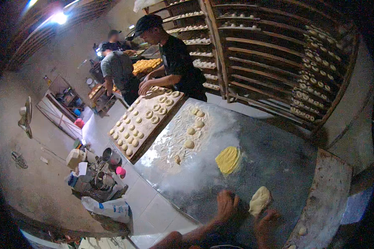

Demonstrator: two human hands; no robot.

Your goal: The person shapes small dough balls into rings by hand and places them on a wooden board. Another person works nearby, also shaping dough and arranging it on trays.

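My left hand (226, 205) rests low on the steel worktop, its fingers curled down; whatever is under them, if anything, is hidden. To its right my right hand (266, 220) has bent fingers on the near end of an oblong piece of pale dough (259, 198). A flattened yellow mound (227, 160), dough or fat, lies beyond my hands. Farther up, several dough balls (190, 131) sit on scattered flour (174, 145).
A wooden board (147, 124) of dough rings and balls is at the far-left end, beside a co-worker (172, 62); other people (116, 70) stand behind. Racks (262, 58) line the back. Pots and sacks (106, 205) are at left, a metal ledge (320, 191) at right.
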